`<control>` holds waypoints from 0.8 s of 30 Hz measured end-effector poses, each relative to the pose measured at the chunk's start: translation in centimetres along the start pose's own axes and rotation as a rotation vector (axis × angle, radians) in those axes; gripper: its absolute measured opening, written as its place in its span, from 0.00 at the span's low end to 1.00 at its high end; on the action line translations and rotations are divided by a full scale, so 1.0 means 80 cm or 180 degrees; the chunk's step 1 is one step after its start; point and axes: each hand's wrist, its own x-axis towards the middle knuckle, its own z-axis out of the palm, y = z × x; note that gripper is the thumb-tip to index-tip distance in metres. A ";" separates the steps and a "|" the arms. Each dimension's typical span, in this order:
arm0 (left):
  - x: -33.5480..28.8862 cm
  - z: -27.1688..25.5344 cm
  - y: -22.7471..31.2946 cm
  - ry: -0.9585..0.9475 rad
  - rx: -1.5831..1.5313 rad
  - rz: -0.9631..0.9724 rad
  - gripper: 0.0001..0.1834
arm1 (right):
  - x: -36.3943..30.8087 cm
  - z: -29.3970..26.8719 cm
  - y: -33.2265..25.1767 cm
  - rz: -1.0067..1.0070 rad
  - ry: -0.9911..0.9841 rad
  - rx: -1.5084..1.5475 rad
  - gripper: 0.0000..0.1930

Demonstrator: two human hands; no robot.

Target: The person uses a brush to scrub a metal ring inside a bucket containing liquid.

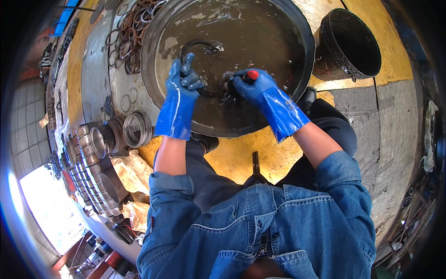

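Observation:
A large round basin of murky brown liquid lies in front of me. Over its near left part is my left hand in a blue rubber glove, fingers curled on a dark metal ring. Part of the ring shows above the liquid; the rest is under it. My right hand, gloved alike, is closed round a tool with a red handle. The tool's dark working end meets the liquid close to the ring's near right side, amid splashes. I cannot make out its exact kind.
A black bucket stands right of the basin. Many loose rings are heaped at the far left. Nearer on the left are stacked metal rings, rows of metal cylinders and brown paper. My legs straddle the yellow floor.

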 end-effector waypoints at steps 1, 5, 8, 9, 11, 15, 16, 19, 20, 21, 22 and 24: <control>-0.006 0.001 0.008 -0.0468 -0.0194 -0.0096 0.25 | -0.001 -0.005 -0.007 -0.0340 0.0381 0.0057 0.14; -0.015 0.002 0.007 -0.1181 -0.0545 -0.0362 0.26 | 0.037 -0.024 -0.003 -0.0412 0.1187 0.1102 0.11; -0.011 0.000 -0.002 -0.1331 -0.0540 -0.0531 0.26 | 0.059 -0.047 0.024 0.0162 0.1247 0.2638 0.11; -0.015 -0.003 0.001 -0.1325 -0.0484 -0.0516 0.25 | 0.059 -0.049 0.026 0.0309 0.1212 0.2919 0.13; -0.021 -0.010 0.004 -0.1134 -0.0328 -0.0469 0.25 | 0.048 -0.047 0.031 0.0793 0.1277 0.2329 0.15; -0.023 -0.001 -0.005 -0.0582 0.0010 -0.0381 0.25 | 0.049 -0.052 0.011 0.0333 0.1130 0.2990 0.16; -0.024 0.002 -0.008 -0.0481 0.0195 -0.0341 0.24 | 0.050 -0.048 -0.010 0.0052 0.1099 0.3119 0.16; -0.029 0.012 -0.019 -0.0287 0.0518 -0.0316 0.25 | 0.044 -0.034 -0.061 0.0006 0.0455 0.3454 0.15; -0.030 0.016 -0.023 -0.0277 0.0674 -0.0297 0.25 | 0.045 -0.031 -0.069 -0.0057 0.0470 0.3437 0.15; -0.031 0.024 -0.028 -0.0272 0.0830 -0.0281 0.25 | 0.050 -0.032 -0.070 -0.0062 0.0598 0.3430 0.15; -0.032 0.032 -0.032 -0.0264 0.0986 -0.0262 0.26 | 0.054 -0.035 -0.065 -0.0013 0.0785 0.3429 0.15; -0.039 0.044 -0.033 -0.0126 0.1106 -0.0116 0.26 | 0.054 -0.046 -0.050 0.0214 0.1125 0.3520 0.15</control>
